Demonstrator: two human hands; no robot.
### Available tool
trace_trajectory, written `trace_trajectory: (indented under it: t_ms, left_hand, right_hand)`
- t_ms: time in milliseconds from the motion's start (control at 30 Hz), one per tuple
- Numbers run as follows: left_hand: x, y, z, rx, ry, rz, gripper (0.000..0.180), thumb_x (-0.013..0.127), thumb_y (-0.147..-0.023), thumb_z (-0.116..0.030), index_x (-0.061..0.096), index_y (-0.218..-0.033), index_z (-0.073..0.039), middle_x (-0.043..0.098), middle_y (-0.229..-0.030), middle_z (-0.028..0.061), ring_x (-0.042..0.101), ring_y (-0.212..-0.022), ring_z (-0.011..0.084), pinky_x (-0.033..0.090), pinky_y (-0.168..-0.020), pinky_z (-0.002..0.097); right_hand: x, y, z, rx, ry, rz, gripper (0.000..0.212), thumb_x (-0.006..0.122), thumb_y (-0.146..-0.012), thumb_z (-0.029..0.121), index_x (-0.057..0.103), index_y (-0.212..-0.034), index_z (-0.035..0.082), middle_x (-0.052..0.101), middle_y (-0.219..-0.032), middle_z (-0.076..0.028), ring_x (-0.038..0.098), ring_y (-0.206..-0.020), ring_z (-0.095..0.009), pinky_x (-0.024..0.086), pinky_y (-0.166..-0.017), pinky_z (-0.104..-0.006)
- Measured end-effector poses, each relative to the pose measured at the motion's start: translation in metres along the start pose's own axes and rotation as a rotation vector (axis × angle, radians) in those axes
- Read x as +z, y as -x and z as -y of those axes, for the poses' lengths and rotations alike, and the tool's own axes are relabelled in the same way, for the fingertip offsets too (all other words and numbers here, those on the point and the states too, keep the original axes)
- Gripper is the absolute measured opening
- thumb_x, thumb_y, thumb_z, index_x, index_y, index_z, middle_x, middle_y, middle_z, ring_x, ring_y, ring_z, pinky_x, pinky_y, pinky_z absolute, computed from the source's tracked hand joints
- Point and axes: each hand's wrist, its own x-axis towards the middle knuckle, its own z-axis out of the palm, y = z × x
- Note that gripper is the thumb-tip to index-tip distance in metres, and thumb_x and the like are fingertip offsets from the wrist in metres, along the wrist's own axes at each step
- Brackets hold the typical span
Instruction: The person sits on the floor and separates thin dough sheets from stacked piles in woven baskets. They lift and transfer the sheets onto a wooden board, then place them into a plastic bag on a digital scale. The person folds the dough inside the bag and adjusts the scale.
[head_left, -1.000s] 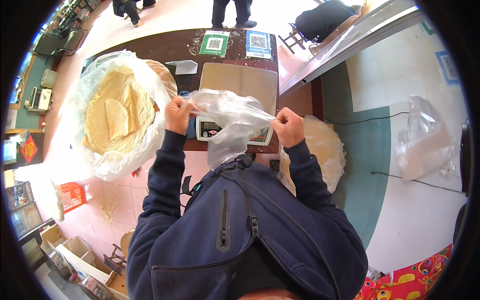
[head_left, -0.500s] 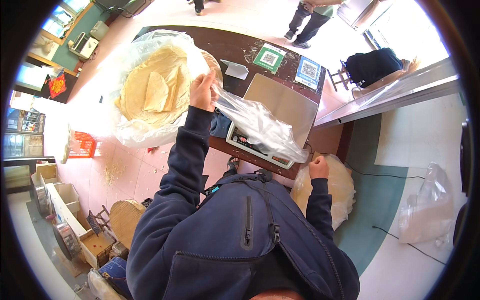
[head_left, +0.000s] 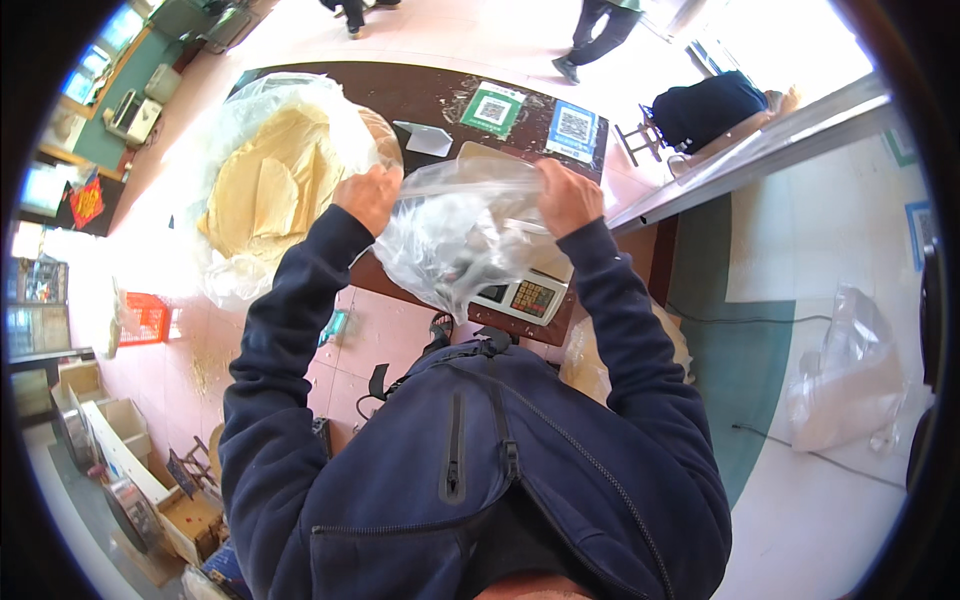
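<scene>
A clear plastic bag is stretched between my two hands over the table. My left hand is closed on one end of its upper edge, and my right hand grips the other end. Beneath the bag is a weighing scale, its keypad showing below the plastic while the bag hides much of its plate. To the left of my left hand, folded yellowish flatbreads lie in a large plastic-lined round container.
The dark table carries a green code card, a blue code card and a small white folded card. Right of it are a glass panel frame and another plastic-covered bundle. A red crate stands on the floor at left.
My right hand has risen from beside the table's near corner and taken hold of the bag's other end. My left hand has shifted slightly down and left, and the bag is spread wider.
</scene>
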Motion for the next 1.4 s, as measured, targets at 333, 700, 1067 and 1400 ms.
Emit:
trace_trajectory:
  t_ms: [333,700,1067,1400]
  left_hand:
    - [-0.053,-0.036,0.086,-0.261,0.276,-0.309,0.022,0.043,-0.086,-0.013,0.060,-0.093,-0.002,0.063,-0.088,0.0206,0.063,-0.086,0.0308,0.049,-0.075,0.0389]
    - [0.106,0.014,0.086,-0.439,1.089,-0.411,0.018,0.047,-0.079,0.000,0.053,-0.095,-0.003,0.058,-0.073,0.0151,0.062,-0.070,0.0298,0.053,-0.073,0.0431]
    - [0.023,-0.010,0.069,-0.257,1.746,0.334,0.032,0.064,-0.077,-0.024,0.055,-0.099,-0.002,0.053,-0.084,0.0040,0.051,-0.068,0.0107,0.043,-0.051,0.0228]
    - [0.194,-0.102,0.058,-0.153,0.764,-0.181,0.021,0.050,-0.084,-0.015,0.059,-0.096,0.001,0.064,-0.092,0.0188,0.062,-0.088,0.0312,0.049,-0.077,0.0396]
  right_hand:
    - [-0.055,-0.086,-0.063,-0.207,-0.025,0.315,0.017,0.051,-0.081,0.014,0.065,-0.081,0.004,0.064,-0.081,-0.019,0.062,-0.075,-0.030,0.049,-0.071,-0.0427]
    - [0.023,0.032,-0.071,0.405,-0.760,-0.091,0.016,0.051,-0.076,-0.003,0.065,-0.082,0.001,0.067,-0.089,-0.012,0.064,-0.088,-0.024,0.052,-0.078,-0.0357]
    - [-0.024,0.047,-0.035,0.836,-1.308,0.027,0.023,0.066,-0.076,0.010,0.059,-0.098,0.003,0.059,-0.076,-0.005,0.053,-0.058,-0.014,0.043,-0.051,-0.0271]
    - [-0.009,0.081,-0.005,0.584,-0.148,-0.058,0.018,0.068,-0.068,0.008,0.055,-0.075,-0.001,0.058,-0.068,-0.015,0.059,-0.061,-0.028,0.046,-0.059,-0.0352]
